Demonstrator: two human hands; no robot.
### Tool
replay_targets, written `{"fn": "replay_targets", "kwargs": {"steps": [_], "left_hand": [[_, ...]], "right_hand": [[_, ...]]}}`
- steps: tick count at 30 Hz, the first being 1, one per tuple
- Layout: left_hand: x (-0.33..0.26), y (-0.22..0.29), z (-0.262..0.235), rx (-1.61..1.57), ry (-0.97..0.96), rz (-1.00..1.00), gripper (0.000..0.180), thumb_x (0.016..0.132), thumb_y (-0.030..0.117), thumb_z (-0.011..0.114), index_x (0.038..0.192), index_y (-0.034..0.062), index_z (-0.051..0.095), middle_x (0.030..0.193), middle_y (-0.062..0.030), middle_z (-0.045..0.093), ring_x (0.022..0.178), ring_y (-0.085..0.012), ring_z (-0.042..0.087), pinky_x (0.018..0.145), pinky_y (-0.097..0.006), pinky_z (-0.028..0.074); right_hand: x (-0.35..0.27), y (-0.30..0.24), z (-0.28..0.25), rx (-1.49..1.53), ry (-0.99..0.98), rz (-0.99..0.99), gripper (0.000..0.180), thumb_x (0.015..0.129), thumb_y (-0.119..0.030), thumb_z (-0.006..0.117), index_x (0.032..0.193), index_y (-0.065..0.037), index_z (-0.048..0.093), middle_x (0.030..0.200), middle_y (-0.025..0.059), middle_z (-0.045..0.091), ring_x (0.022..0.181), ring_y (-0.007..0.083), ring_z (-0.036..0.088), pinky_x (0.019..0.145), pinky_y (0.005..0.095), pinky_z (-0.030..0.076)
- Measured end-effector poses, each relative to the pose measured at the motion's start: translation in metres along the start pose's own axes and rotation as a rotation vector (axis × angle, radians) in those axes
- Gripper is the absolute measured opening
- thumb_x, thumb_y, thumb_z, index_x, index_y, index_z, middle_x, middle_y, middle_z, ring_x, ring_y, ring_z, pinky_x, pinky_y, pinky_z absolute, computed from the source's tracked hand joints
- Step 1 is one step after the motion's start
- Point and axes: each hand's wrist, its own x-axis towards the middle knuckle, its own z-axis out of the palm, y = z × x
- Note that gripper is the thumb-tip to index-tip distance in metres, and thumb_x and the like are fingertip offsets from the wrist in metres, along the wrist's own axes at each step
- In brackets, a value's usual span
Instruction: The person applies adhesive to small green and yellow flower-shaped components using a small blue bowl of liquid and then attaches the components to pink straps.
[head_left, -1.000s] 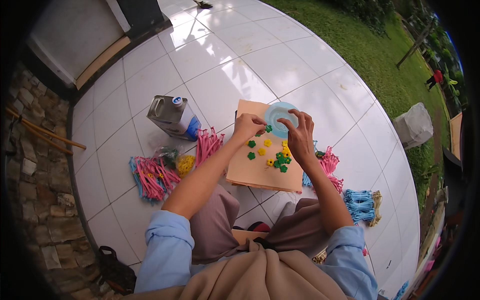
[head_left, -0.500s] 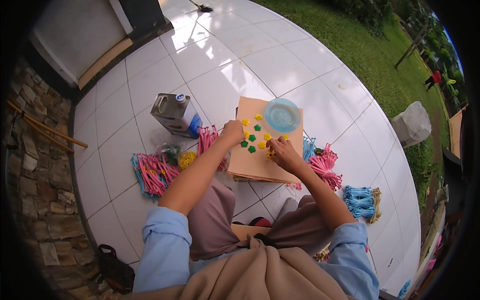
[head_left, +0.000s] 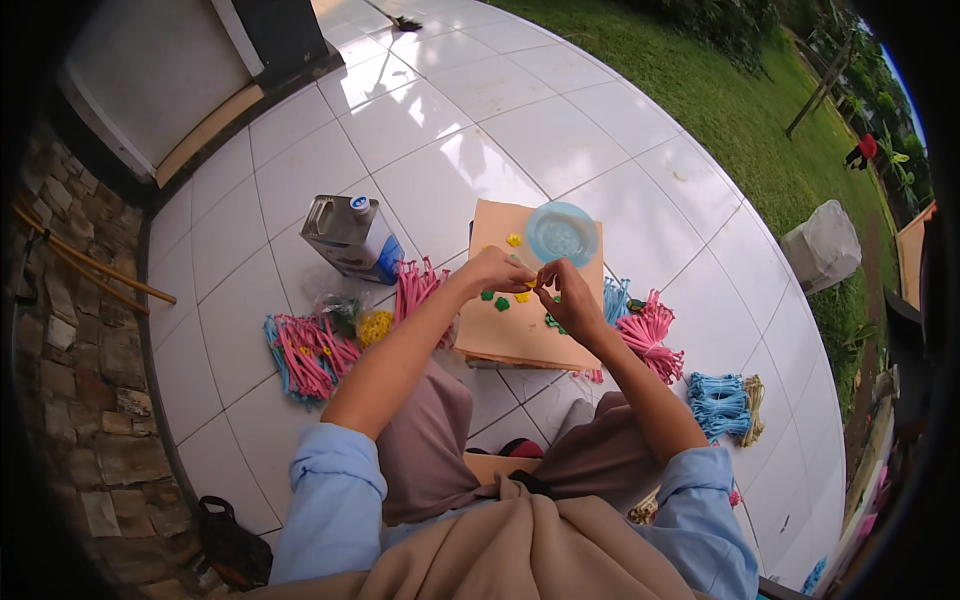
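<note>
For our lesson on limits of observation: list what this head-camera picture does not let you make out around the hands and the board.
1. What the left hand and right hand pinch between them: too small, covered by fingertips.
2. Shapes of the green and yellow pieces on the cardboard board: too small.
3. Board's near edge: partly hidden by the right forearm.
4. Contents of the clear bag: blurred.

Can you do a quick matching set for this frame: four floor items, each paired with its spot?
Things:
1. metal can
2. blue lid
3. blue bundle
4. yellow piece

Places:
A. on the far end of the board
B. on the tiles left of the board
C. on the board, just left of the lid
D. on the tiles near the person's right knee

Pairs: 1-B, 2-A, 3-D, 4-C
</note>
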Motion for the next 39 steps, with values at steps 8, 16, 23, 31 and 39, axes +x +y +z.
{"fn": "replay_targets", "kwargs": {"steps": [8, 16, 23, 31, 39], "left_hand": [[0.004, 0.006, 0.001, -0.094, 0.218, 0.190, 0.025, 0.078, 0.007, 0.066, 0.098, -0.0079, 0.061, 0.087, -0.0130, 0.063, 0.078, -0.0161, 0.064, 0.072, -0.023, 0.053], [0.006, 0.010, 0.005, -0.134, 0.303, 0.196, 0.028, 0.074, 0.005, 0.069, 0.097, -0.0081, 0.059, 0.085, -0.0119, 0.063, 0.073, -0.0146, 0.063, 0.067, -0.021, 0.054], [0.003, 0.014, 0.009, -0.158, 0.327, 0.169, 0.028, 0.073, 0.000, 0.067, 0.097, -0.0095, 0.057, 0.088, -0.0153, 0.062, 0.074, -0.0184, 0.065, 0.067, -0.021, 0.056], [0.022, -0.005, 0.010, -0.051, 0.312, 0.177, 0.019, 0.072, -0.002, 0.066, 0.089, -0.0077, 0.060, 0.080, -0.0149, 0.064, 0.073, -0.0175, 0.065, 0.066, -0.022, 0.056], [0.036, -0.022, 0.048, 0.746, 0.314, 0.443, 0.010, 0.069, 0.001, 0.063, 0.077, 0.0006, 0.066, 0.076, -0.0136, 0.066, 0.070, -0.0231, 0.065, 0.068, -0.032, 0.051]], "right_hand": [[0.005, -0.002, -0.006, -0.494, 0.121, -0.233, 0.049, 0.067, 0.005, 0.054, 0.114, -0.010, 0.053, 0.107, 0.0117, 0.049, 0.099, 0.0302, 0.047, 0.085, 0.0400, 0.039], [0.006, -0.006, -0.006, -0.644, 0.200, -0.269, 0.043, 0.068, 0.000, 0.055, 0.109, -0.012, 0.059, 0.108, 0.0105, 0.049, 0.102, 0.0284, 0.047, 0.086, 0.0406, 0.037], [0.005, -0.002, -0.008, -0.664, 0.200, -0.296, 0.035, 0.069, -0.001, 0.055, 0.102, -0.012, 0.061, 0.107, 0.0093, 0.049, 0.103, 0.0272, 0.047, 0.087, 0.0403, 0.036], [0.014, 0.019, -0.019, -0.442, 0.399, 0.000, 0.033, 0.067, 0.005, 0.050, 0.097, -0.009, 0.057, 0.106, 0.0094, 0.050, 0.100, 0.0283, 0.046, 0.083, 0.0413, 0.037], [0.006, 0.076, -0.024, -0.681, 0.137, 0.220, 0.048, 0.068, 0.009, 0.046, 0.103, -0.019, 0.064, 0.119, 0.0111, 0.044, 0.113, 0.0312, 0.035, 0.090, 0.0446, 0.032]]}}
